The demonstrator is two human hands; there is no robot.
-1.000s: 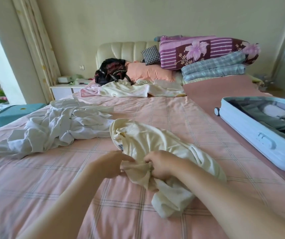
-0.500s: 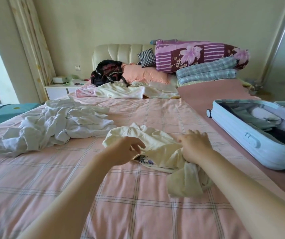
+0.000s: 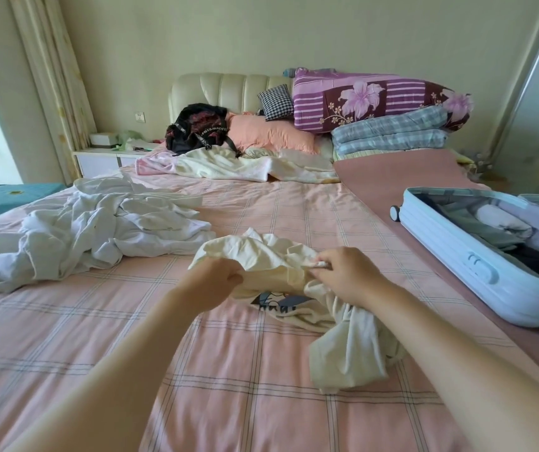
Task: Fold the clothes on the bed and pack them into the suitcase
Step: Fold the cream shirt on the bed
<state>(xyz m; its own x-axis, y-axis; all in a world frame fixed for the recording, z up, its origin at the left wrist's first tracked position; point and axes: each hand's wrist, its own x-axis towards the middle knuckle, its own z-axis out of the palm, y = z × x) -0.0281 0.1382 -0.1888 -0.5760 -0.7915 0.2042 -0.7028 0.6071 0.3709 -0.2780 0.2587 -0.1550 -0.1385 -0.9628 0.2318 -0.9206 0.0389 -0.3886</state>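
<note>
1. A crumpled cream shirt (image 3: 271, 256) is seen mid-frame on the pink bed (image 3: 82, 337).
2. Its fabric is pinched in the grip of the left hand (image 3: 216, 282) and of the right hand (image 3: 343, 275).
3. An open suitcase (image 3: 450, 252) lies at the right edge; white clothes (image 3: 92, 230) are heaped centre left.

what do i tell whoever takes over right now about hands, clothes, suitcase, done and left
Left hand: grips the bunched edge of the cream T-shirt.
Right hand: pinches the same shirt at another spot on its edge.
The shirt lies crumpled on the bed, with part of its print showing.
White garments: unfolded heap on the bed, left of the shirt.
Suitcase: open on the bed's right side.
Done: some packed clothes already lie inside.
Left: spread and fold the shirt, fold the white heap, pack both.
</note>
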